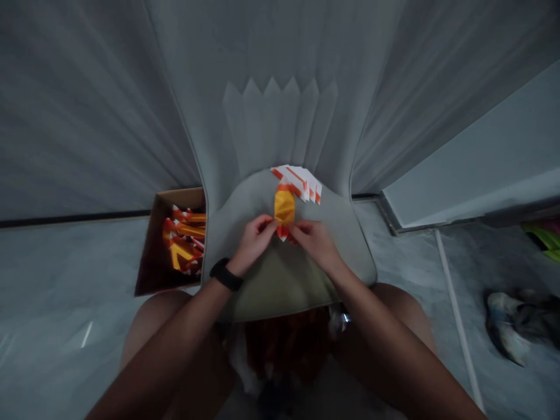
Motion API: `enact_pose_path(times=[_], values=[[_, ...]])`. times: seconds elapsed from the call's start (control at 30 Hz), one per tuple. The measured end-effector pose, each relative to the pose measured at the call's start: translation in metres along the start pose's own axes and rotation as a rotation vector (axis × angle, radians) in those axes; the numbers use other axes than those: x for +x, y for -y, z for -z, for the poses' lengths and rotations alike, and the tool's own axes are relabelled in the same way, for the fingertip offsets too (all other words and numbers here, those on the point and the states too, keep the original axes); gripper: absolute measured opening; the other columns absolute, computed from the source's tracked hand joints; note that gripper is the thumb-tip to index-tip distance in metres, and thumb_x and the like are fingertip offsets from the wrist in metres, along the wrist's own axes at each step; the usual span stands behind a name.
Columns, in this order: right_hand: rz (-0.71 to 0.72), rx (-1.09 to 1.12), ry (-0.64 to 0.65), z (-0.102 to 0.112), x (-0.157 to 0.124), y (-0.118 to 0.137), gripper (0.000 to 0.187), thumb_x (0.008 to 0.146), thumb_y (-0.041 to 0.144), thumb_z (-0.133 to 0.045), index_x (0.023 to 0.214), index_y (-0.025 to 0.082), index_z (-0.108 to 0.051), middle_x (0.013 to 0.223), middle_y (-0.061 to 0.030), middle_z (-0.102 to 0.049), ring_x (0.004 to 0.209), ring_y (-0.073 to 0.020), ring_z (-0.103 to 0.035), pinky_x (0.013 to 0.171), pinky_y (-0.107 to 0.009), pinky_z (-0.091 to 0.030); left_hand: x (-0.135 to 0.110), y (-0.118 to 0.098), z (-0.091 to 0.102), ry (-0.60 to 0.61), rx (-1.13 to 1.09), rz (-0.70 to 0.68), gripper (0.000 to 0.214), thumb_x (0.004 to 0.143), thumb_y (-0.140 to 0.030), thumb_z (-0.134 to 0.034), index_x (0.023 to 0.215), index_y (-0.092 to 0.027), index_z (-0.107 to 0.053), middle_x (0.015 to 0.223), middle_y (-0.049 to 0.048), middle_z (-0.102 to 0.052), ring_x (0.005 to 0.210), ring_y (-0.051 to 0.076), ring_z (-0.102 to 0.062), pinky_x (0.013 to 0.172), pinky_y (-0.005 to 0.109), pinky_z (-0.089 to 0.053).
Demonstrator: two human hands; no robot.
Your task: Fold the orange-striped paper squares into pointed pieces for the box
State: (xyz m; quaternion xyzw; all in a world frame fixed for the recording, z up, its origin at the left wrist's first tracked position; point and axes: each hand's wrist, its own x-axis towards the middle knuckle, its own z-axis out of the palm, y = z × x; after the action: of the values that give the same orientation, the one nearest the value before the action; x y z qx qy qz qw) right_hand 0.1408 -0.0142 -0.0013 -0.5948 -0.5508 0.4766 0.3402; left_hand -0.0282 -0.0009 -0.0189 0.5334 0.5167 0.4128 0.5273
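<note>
A small orange-and-red packet (284, 207) with white pointed ends is held above the grey chair seat (280, 280). My left hand (258, 236) pinches its lower left edge, a dark band around the wrist. On the other side, my right hand (311, 238) grips the lower right edge, fingers closed. Just beyond the packet, a fanned stack of white-and-red paper pieces (306, 182) lies on the seat. What the packet contains, if anything, is hidden.
Left of the chair, a cardboard box (151, 245) holds several similar orange, red and white pieces (186, 248). The chair back (280, 46) rises ahead. Shoes (507, 326) lie on the floor at right, near a pale wall panel (476, 151).
</note>
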Motion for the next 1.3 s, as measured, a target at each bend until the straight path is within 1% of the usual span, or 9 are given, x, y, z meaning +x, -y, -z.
enact_pose_path(times=[0.1, 0.23, 0.43, 0.53, 0.67, 0.73, 0.9, 1.13, 1.3], values=[[0.018, -0.046, -0.003, 0.006, 0.002, 0.0, 0.03, 0.087, 0.038, -0.057, 0.068, 0.019, -0.071, 0.065, -0.0041, -0.07, 0.06, -0.0151, -0.063, 0.059, -0.025, -0.047, 0.002, -0.002, 0.003, -0.004, 0.058, -0.088, 0.029, 0.087, -0.045, -0.062, 0.08, -0.017, -0.064, 0.073, 0.001, -0.062, 0.068, 0.013, -0.053, 0.065, 0.026, -0.041], [-0.012, 0.092, 0.085, 0.014, 0.003, 0.003, 0.032, 0.088, 0.042, -0.057, 0.073, 0.018, -0.071, 0.069, -0.004, -0.071, 0.061, -0.0147, -0.063, 0.06, -0.026, -0.049, 0.002, -0.004, 0.007, 0.087, 0.042, -0.049, 0.029, 0.088, -0.045, -0.061, 0.081, -0.018, -0.064, 0.071, 0.0004, -0.061, 0.067, 0.013, -0.053, 0.061, 0.025, -0.04], [0.088, -0.093, 0.058, 0.014, 0.004, 0.001, 0.033, 0.088, 0.043, -0.057, 0.072, 0.018, -0.072, 0.066, -0.0033, -0.069, 0.061, -0.0154, -0.061, 0.058, -0.025, -0.043, 0.003, -0.004, 0.01, 0.139, 0.096, -0.073, 0.026, 0.089, -0.04, -0.059, 0.08, -0.017, -0.065, 0.074, 0.0006, -0.063, 0.07, 0.014, -0.054, 0.067, 0.026, -0.042], [0.135, -0.065, -0.007, 0.013, 0.006, 0.0, 0.036, 0.089, 0.047, -0.056, 0.079, 0.017, -0.073, 0.073, -0.0038, -0.071, 0.066, -0.0166, -0.062, 0.059, -0.025, -0.043, 0.003, -0.006, 0.014, 0.243, 0.133, -0.11, 0.024, 0.089, -0.038, -0.058, 0.08, -0.017, -0.066, 0.079, 0.0012, -0.065, 0.076, 0.015, -0.057, 0.073, 0.027, -0.043], [0.163, -0.088, -0.075, 0.013, 0.009, -0.002, 0.04, 0.091, 0.048, -0.052, 0.076, 0.017, -0.071, 0.068, -0.0029, -0.067, 0.063, -0.0163, -0.059, 0.058, -0.026, -0.04, 0.002, -0.006, 0.018, 0.394, 0.169, -0.088, 0.025, 0.091, -0.039, -0.057, 0.083, -0.017, -0.066, 0.078, 0.0005, -0.064, 0.073, 0.014, -0.055, 0.067, 0.026, -0.042], [0.194, -0.135, -0.062, 0.013, 0.008, -0.003, 0.04, 0.093, 0.046, -0.05, 0.072, 0.017, -0.069, 0.066, -0.0026, -0.066, 0.062, -0.016, -0.057, 0.057, -0.026, -0.039, 0.003, -0.005, 0.018, 0.364, 0.201, -0.094, 0.029, 0.092, -0.044, -0.057, 0.084, -0.017, -0.065, 0.076, 0.0001, -0.061, 0.071, 0.014, -0.053, 0.064, 0.025, -0.04], [0.225, -0.205, -0.029, 0.009, 0.001, 0.0, 0.045, 0.096, 0.047, -0.046, 0.067, 0.018, -0.065, 0.063, -0.0025, -0.063, 0.06, -0.0157, -0.055, 0.056, -0.026, -0.037, 0.011, -0.002, 0.016, 0.084, 0.197, -0.124, 0.035, 0.092, -0.052, -0.055, 0.092, -0.018, -0.063, 0.078, 0.0002, -0.059, 0.072, 0.014, -0.052, 0.064, 0.025, -0.04], [0.205, -0.21, -0.028, 0.007, -0.002, 0.004, 0.048, 0.096, 0.051, -0.043, 0.063, 0.02, -0.059, 0.06, -0.0012, -0.059, 0.058, -0.0154, -0.052, 0.057, -0.027, -0.035, 0.015, -0.004, 0.014, 0.079, 0.153, -0.159, 0.033, 0.091, -0.049, -0.056, 0.091, -0.017, -0.065, 0.081, 0.001, -0.063, 0.073, 0.014, -0.054, 0.066, 0.025, -0.041], [0.121, -0.071, -0.032, 0.005, -0.001, 0.008, 0.046, 0.094, 0.05, -0.042, 0.062, 0.02, -0.055, 0.06, -0.0013, -0.058, 0.059, -0.0153, -0.054, 0.057, -0.026, -0.037, 0.014, -0.009, 0.011, 0.084, -0.006, -0.036, 0.032, 0.087, -0.048, -0.06, 0.089, -0.017, -0.066, 0.075, 0.0003, -0.061, 0.065, 0.012, -0.05, 0.058, 0.023, -0.038]])
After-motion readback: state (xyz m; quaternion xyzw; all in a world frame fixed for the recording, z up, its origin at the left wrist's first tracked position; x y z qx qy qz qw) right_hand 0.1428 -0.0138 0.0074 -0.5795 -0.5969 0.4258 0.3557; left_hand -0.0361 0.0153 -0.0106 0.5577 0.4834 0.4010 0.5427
